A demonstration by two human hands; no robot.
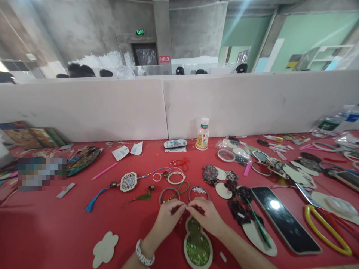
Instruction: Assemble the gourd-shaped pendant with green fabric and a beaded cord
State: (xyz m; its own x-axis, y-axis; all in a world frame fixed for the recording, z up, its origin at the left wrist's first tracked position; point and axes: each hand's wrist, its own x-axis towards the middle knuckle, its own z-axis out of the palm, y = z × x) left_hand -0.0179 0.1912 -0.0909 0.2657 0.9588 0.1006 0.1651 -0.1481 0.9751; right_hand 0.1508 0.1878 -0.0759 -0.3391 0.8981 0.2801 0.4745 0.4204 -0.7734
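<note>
My left hand (171, 213) and my right hand (204, 213) meet fingertip to fingertip, pinching a tiny whitish piece too small to name. Just below them lies a gourd-shaped piece (198, 244) with a pale rim and a shiny green inside, its top partly under my right hand. Behind my fingers sit a ring holding small white beads (199, 190) and another thin ring (169, 195), both partly covered by my hands. Left of these lie a green tassel (143, 198) and an octagonal pendant (129, 182) with a blue tassel.
On the red table (56, 231) to the right lie a phone (286, 218), scissors (322, 220) with yellow handles, a green stick (258, 224) and dark patterned pieces. A cloud-shaped blank (105, 248) lies front left. A small bottle (203, 134) stands before the white partition (112, 108).
</note>
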